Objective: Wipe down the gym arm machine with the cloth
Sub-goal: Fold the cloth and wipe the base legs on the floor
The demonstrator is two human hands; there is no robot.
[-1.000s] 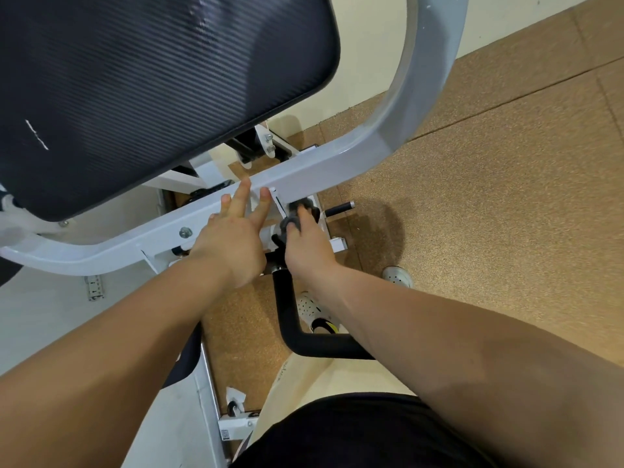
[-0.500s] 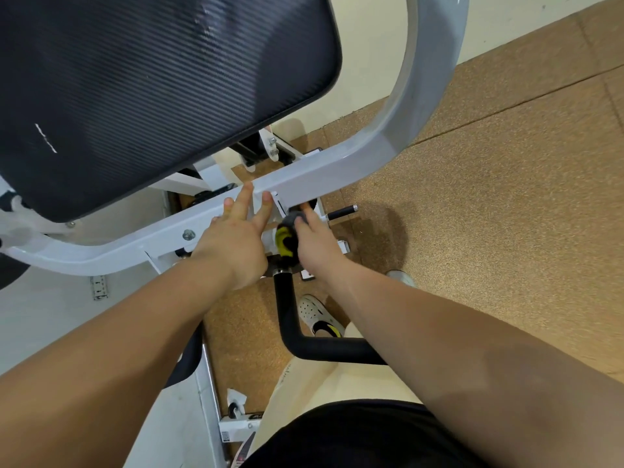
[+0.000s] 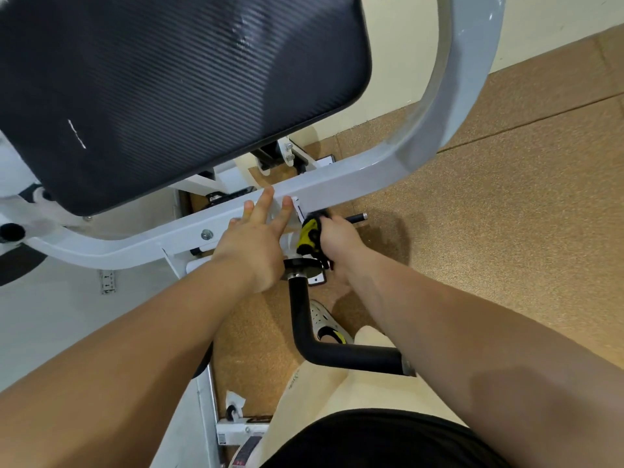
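Note:
The gym arm machine has a white steel frame bar [image 3: 337, 187] running across the view under a large black ribbed pad [image 3: 162, 86]. My left hand [image 3: 253, 244] rests on the white bar with its fingers straight and spread. Just to its right, my right hand [image 3: 334, 241] grips a bunched black and yellow cloth [image 3: 309, 236] and holds it against the pivot joint under the bar. A bent black foam handle [image 3: 300, 319] comes down from that joint toward my lap.
A grey curved frame tube [image 3: 452, 79] rises at the right. Brown cork-like floor [image 3: 489, 231] fills the right side, with a cream wall behind. My white shoe [image 3: 322, 319] stands under the handle. A short black peg [image 3: 356, 217] sticks out beside my right hand.
My right hand has drawn the cloth down along the joint, so its yellow side now shows. My left hand stays on the bar. The view has shifted slightly.

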